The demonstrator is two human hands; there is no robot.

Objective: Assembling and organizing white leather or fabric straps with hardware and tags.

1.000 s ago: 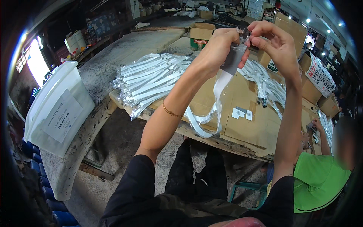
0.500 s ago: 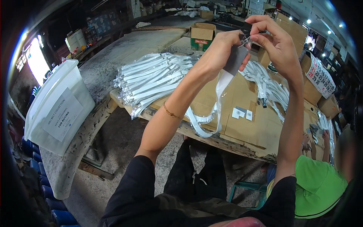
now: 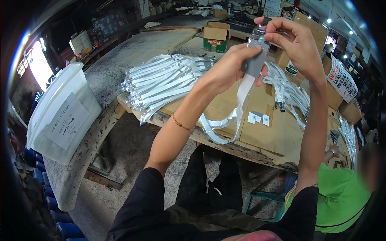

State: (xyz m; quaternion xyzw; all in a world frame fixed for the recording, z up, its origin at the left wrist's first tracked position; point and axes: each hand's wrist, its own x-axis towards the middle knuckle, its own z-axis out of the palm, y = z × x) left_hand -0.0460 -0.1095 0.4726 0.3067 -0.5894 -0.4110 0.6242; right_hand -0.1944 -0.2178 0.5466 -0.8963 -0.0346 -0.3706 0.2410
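Left hand (image 3: pixel 229 70) and right hand (image 3: pixel 295 44) both grip a clear sleeve (image 3: pixel 255 60) holding a white strap (image 3: pixel 237 108). Bagged straps (image 3: pixel 161 82) lie left on the desk (image 3: pixel 277 132), loose labels (image 3: pixel 257 117) below.

Both hands are raised above the bench (image 3: pixel 265 148), the left hand (image 3: pixel 227 70) below and left of the right hand (image 3: pixel 295 42), and a packet (image 3: pixel 256 60) is pinched between them. A strap (image 3: pixel 237 108) hangs from the packet down toward the bench's near edge. On the bench to the left lies a pile of straps (image 3: pixel 165 82); to the right, behind the right forearm, lies a second pile (image 3: pixel 287 90). Small tags (image 3: pixel 257 117) lie on the bench just right of the hanging strap. A carton (image 3: pixel 215 36) stands behind the left pile. Far left, on a ledge, stands a bin (image 3: pixel 60 112). At the lower right, beside the bench, sits another person (image 3: pixel 341 197).
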